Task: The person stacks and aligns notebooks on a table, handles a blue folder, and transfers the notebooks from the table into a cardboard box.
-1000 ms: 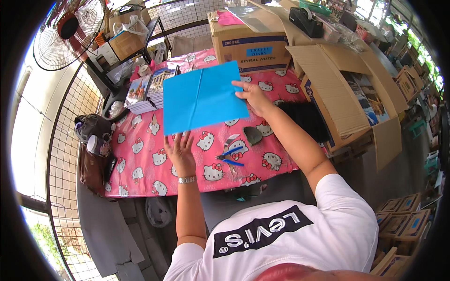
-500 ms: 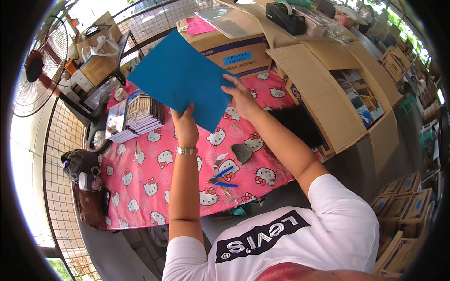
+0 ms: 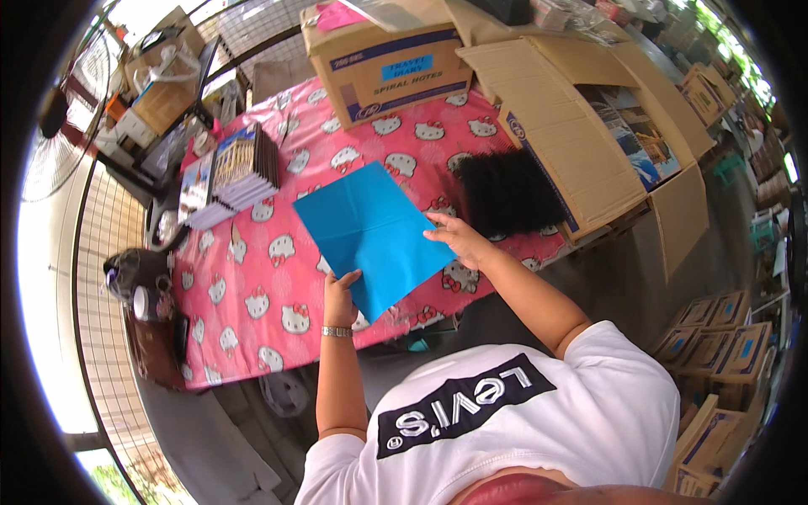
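Note:
A blue sheet of paper with faint crease lines is held up over the near part of the table. My left hand grips its lower left edge, thumb on top and the other fingers out of sight beneath. On the right edge, my right hand pinches the sheet between thumb and fingers. Below the sheet lies the pink patterned tablecloth. To the right of my right hand is a pile of black bristly material, close beside the open carton.
Stacked notebooks stand at the table's left. A closed cardboard box sits at the far edge, an open carton with picture-covered books at the right. A fan, a brown bag and stacked boxes are around.
Both hands have brought the blue sheet down and nearer to me. It now covers the spot where blue-handled pliers and a grey piece were showing, and the box behind is more exposed.

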### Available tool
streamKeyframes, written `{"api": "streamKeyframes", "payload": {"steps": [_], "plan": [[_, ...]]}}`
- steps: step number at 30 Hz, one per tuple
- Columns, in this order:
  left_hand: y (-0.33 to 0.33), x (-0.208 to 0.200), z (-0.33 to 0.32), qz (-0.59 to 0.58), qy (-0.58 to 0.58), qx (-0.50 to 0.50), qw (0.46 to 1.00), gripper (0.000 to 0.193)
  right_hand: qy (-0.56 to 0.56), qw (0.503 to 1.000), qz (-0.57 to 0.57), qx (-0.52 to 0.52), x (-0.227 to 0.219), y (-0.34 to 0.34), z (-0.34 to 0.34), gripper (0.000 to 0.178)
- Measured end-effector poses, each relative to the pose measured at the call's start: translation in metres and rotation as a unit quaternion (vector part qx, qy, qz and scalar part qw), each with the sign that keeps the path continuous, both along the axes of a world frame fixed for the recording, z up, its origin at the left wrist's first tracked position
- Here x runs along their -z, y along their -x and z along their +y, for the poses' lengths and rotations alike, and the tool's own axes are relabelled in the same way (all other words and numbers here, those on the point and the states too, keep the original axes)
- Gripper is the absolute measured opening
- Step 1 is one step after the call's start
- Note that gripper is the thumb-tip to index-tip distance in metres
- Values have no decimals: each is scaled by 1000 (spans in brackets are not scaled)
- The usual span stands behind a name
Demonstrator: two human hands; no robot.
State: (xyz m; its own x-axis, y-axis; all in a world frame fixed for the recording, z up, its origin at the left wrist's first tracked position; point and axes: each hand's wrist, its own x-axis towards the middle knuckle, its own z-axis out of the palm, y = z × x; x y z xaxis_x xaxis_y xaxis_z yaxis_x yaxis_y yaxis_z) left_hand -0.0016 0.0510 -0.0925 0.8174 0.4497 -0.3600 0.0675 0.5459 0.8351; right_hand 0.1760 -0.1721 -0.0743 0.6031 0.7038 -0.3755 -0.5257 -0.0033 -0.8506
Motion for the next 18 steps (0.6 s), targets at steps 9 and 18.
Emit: {"api": "streamKeyframes", "payload": {"steps": [9,18], "plan": [[84,0,21,62,-195,-178,963,38,-69,988,-34,133,-3,-21,35,21],[161,-3,25,-77,8,-110,991,71,-5,980,-16,-197,-21,70,78,41]]}}
